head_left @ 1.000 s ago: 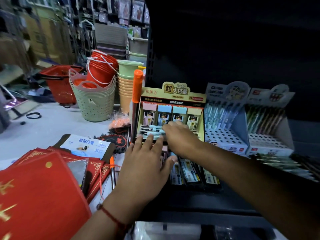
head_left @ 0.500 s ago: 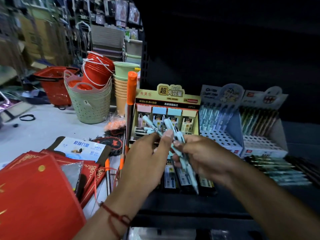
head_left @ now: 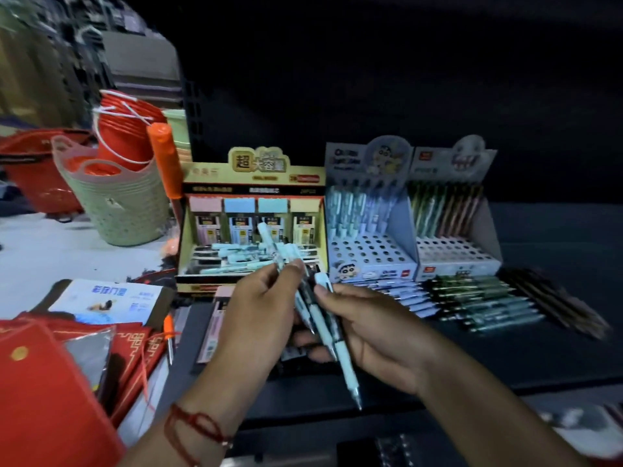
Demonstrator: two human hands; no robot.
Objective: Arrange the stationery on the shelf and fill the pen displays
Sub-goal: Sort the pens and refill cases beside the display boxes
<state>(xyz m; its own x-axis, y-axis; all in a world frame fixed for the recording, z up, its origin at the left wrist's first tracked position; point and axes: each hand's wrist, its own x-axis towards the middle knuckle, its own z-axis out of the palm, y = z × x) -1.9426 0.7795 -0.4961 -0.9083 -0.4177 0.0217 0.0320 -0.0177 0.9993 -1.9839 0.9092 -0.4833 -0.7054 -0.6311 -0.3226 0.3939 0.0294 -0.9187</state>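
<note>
In the middle of the frame, the left hand (head_left: 259, 318) and right hand (head_left: 377, 335) pinch a bunch of light blue pens (head_left: 317, 311) in their fingers, below the yellow box (head_left: 253, 183).

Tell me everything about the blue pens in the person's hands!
The bunch of pale blue pens looks plastic, with light barrels, darker printed middles and thin pointed tips. They slant from upper left to lower right, tips toward the camera, in front of the yellow display box. The left hand pinches their upper parts; the right hand grips them lower down, one pen sticking out furthest below.
</note>
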